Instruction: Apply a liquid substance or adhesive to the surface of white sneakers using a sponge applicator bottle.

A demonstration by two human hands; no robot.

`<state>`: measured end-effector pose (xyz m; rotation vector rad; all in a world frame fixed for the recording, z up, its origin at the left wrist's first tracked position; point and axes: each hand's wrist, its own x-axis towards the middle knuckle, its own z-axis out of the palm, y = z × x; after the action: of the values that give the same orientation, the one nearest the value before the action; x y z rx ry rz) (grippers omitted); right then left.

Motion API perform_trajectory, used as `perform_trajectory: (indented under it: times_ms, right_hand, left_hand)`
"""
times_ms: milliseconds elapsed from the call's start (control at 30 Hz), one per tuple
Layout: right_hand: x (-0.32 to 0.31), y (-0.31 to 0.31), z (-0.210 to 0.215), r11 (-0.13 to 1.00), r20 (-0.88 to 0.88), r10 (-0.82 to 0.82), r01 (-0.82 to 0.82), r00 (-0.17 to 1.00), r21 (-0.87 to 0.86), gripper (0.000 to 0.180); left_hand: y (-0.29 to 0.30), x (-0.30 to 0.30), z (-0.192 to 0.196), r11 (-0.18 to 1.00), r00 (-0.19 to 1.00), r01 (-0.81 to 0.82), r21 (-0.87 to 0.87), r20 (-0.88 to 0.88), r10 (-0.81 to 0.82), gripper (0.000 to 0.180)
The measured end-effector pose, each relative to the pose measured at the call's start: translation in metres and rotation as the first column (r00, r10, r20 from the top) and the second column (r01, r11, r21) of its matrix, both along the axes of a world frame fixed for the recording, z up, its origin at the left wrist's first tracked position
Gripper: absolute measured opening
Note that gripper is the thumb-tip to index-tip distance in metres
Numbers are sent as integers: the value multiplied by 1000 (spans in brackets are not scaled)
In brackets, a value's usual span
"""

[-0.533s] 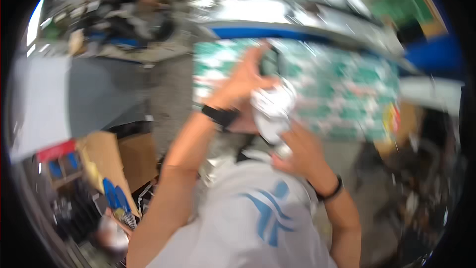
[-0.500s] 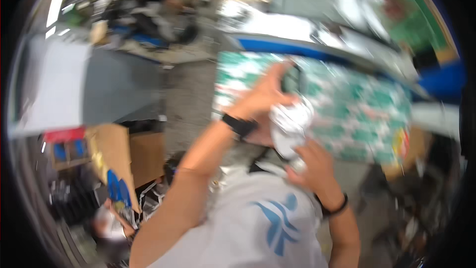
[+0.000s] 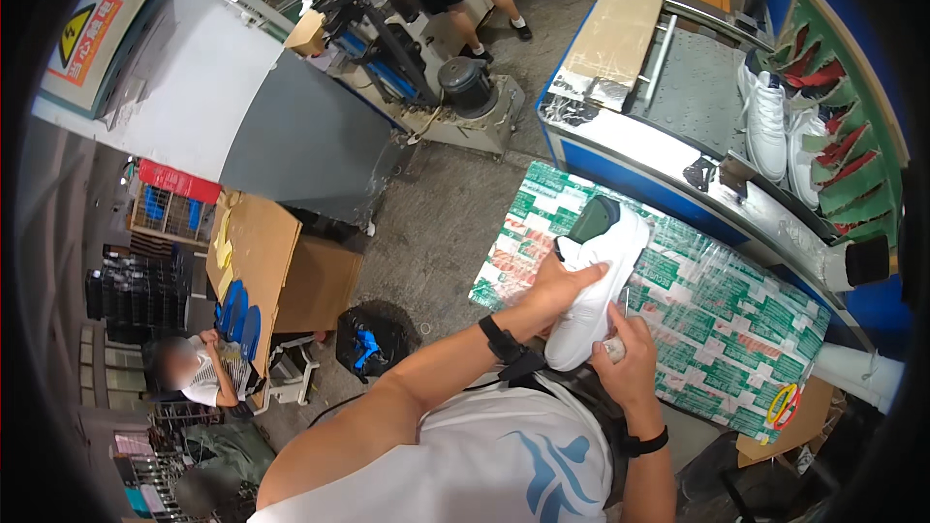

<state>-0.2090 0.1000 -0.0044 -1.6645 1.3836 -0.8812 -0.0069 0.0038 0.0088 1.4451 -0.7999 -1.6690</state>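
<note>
A white sneaker (image 3: 581,327) with a dark green lining is tilted above the packed table, its heel end pointing away from me. My left hand (image 3: 557,291) is closed around its side, the thumb lying across the white upper. On the sneaker's right, my right hand (image 3: 632,360) is closed on a small tool (image 3: 614,349) with a pale handle and what looks like a thin tip. The fingers hide much of that tool, so its exact kind is unclear. Its tip is close to the sneaker's edge; I cannot tell if they touch.
A table covered with green-and-white printed wrap (image 3: 717,329) lies beneath the sneaker. Beyond it stands a conveyor machine (image 3: 678,77), with white sneakers (image 3: 767,126) beside its green-and-red strip curtain (image 3: 838,126). A black bag (image 3: 373,339) is on the floor. At left, a person (image 3: 203,373) sits near cardboard.
The view has steadied from a blur and turned. The sneaker now shows its length, with my left hand lower on its side and my right hand still near its edge.
</note>
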Motion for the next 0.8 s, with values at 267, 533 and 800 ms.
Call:
perform_trajectory:
  times_ms: [267,533,800]
  right_hand:
    - [-112,-18,-69,915,-400,-367,249,839,-317,52]
    - [-122,-11,-78,871,-438,-467,316,768,-375,43]
    - [-123,-15,-73,901,-451,-393,238,801,-362,46]
  left_hand:
    - [-110,22,77,703,862,362,-612,507,-3,59]
    - [-402,-36,129,428,322,846,-316,945,62,88]
    - [-427,-141,57,328,248,844,-425,851,464,98]
